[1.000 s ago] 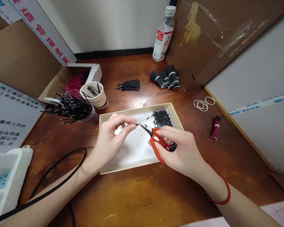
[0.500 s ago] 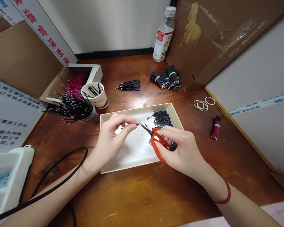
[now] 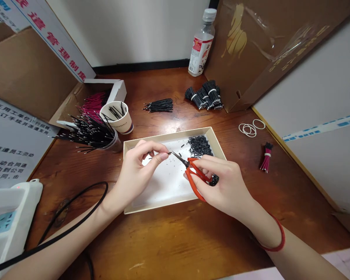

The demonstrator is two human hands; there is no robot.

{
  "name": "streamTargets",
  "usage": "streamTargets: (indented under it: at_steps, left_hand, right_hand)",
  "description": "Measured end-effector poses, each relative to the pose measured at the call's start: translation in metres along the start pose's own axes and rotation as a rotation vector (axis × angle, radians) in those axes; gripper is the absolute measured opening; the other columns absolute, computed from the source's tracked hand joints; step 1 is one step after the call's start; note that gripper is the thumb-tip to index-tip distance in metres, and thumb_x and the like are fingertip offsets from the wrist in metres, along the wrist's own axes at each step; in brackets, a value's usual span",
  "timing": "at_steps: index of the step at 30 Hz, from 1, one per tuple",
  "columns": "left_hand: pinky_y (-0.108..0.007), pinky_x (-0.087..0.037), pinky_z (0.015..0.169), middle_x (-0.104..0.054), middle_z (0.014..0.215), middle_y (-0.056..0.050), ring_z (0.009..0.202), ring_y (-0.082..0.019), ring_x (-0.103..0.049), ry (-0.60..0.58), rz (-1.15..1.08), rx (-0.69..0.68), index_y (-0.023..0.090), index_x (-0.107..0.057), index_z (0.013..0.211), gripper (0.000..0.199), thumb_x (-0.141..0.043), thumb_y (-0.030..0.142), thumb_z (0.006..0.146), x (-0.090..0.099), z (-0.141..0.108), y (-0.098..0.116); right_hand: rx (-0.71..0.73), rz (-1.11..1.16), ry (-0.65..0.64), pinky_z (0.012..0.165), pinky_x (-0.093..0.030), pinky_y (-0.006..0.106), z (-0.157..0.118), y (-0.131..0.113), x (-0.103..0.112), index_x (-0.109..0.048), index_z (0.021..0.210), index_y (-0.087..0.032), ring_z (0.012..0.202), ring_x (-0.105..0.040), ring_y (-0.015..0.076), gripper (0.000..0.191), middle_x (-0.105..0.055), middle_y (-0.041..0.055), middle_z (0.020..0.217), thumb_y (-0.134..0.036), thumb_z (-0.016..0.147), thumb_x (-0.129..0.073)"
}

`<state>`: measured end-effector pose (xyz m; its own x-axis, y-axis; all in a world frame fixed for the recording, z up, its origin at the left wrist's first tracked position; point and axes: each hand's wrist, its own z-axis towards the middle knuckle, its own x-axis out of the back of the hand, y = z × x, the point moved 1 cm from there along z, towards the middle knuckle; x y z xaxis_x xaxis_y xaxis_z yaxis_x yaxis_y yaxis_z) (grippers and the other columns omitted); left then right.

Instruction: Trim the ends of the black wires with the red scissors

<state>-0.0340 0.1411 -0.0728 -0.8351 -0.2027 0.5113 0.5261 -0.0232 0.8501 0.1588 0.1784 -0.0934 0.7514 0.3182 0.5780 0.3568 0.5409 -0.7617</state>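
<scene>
Between thumb and forefinger, my left hand (image 3: 141, 165) pinches a thin black wire (image 3: 169, 153), most of it hidden by the fingers. My right hand (image 3: 221, 181) is closed around the orange handles of a pair of scissors (image 3: 181, 158), whose narrow pointed tips meet the wire's end. Both hands are over a shallow cream box (image 3: 163, 194) with a white bottom. Short black tube pieces (image 3: 200, 146) lie heaped in its far right corner, and a few loose bits are scattered near the blades. More dark pieces show partly behind my right hand.
At the left stand a clear cup of black wires (image 3: 93, 134), a paper cup (image 3: 118, 116) and an open carton (image 3: 116, 89). Behind the box lie loose wires (image 3: 159, 105) and banded bundles (image 3: 207, 95) near a bottle (image 3: 202, 42). Rubber bands (image 3: 247, 130) and a red-black bundle (image 3: 266, 157) lie right. A black cable (image 3: 76, 221) crosses my left forearm.
</scene>
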Motion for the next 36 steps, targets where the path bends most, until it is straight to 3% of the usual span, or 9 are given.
streamTargets:
  at_steps: [36]
  left_hand:
    - [-0.026, -0.038, 0.065, -0.068, 0.075, 0.000, 0.070, -0.014, -0.052, 0.012, 0.043, -0.025, 0.020, -0.069, 0.079, 0.010, -0.062, 0.020, 0.084, 0.0010, -0.0006, 0.0014]
  right_hand:
    - [0.010, -0.003, -0.001, 0.049, -0.030, 0.022, -0.0014, -0.0009, -0.0003, -0.055, 0.062, -0.013, 0.052, -0.034, 0.0068, 0.020, -0.038, -0.0037, 0.056, -0.012, 0.081, -0.060]
